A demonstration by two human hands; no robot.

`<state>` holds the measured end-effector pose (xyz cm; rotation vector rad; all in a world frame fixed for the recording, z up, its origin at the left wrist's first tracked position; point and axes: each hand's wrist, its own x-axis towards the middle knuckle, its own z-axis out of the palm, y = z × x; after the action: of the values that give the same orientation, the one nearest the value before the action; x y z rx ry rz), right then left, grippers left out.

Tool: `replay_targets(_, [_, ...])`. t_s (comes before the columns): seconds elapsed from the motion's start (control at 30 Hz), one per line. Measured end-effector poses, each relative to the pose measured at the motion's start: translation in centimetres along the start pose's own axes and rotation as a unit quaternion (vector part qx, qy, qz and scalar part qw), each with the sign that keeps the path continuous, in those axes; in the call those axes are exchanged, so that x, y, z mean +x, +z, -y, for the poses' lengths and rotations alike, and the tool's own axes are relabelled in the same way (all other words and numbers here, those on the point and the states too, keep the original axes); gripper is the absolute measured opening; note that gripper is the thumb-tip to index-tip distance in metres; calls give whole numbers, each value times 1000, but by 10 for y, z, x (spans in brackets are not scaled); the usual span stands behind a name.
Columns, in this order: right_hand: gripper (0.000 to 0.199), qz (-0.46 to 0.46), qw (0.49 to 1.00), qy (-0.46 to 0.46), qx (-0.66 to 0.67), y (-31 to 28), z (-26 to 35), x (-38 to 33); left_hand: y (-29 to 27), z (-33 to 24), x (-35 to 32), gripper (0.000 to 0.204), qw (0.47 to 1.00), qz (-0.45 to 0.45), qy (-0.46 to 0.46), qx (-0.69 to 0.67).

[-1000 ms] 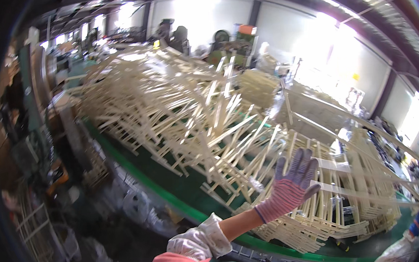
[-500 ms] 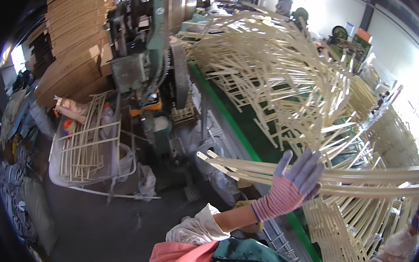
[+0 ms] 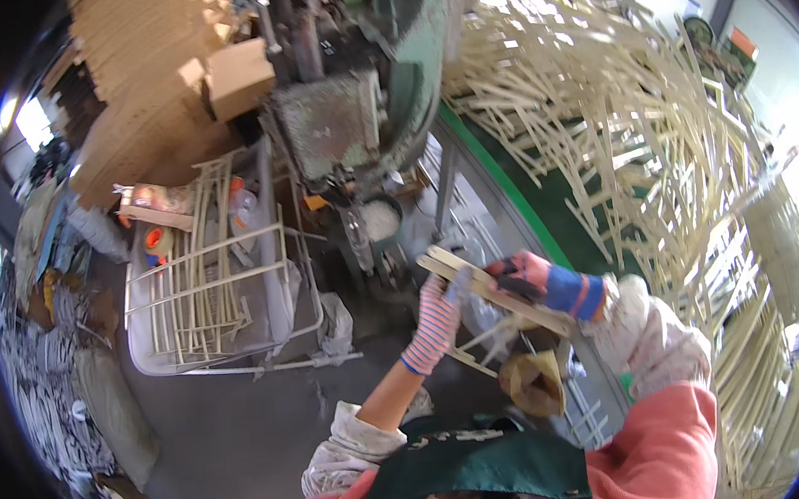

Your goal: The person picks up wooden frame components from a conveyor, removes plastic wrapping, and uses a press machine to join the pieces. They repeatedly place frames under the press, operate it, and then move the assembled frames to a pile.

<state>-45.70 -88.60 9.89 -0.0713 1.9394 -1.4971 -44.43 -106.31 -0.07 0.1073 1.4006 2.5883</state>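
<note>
Both gloved hands grip a small bundle of pale strips (image 3: 541,313), held beside the green left edge of the surface (image 3: 520,204).
The left hand (image 3: 437,314) is wrapped around the bundle near its left end, and the right hand (image 3: 538,285) has its fingers curled over it farther along (how many strips it contains is hard to tell). The bundle slants down to the right, apart from the loose pile (image 3: 583,76) lying on the surface; a machine (image 3: 324,129) stands beyond it. The step in hand seems to be gathering or steadying the bundle; the next move, as judged here, calls for even pressure from both grips so the ends stay together.
</note>
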Motion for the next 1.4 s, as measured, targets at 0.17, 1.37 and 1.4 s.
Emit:
replay_targets(0.17, [50, -4, 954, -86, -287, 21, -6, 53, -38, -2, 9, 35, 998, -45, -38, -37])
replay_targets(1.37, [25, -124, 850, 109, 501, 50, -506, 294, -23, -290, -134, 34, 969, -187, -95, 133])
replay_targets(1.4, [26, -163, 817, 131, 537, 22, -524, 281, -32, -291, -132, 34, 973, -188, -72, 112])
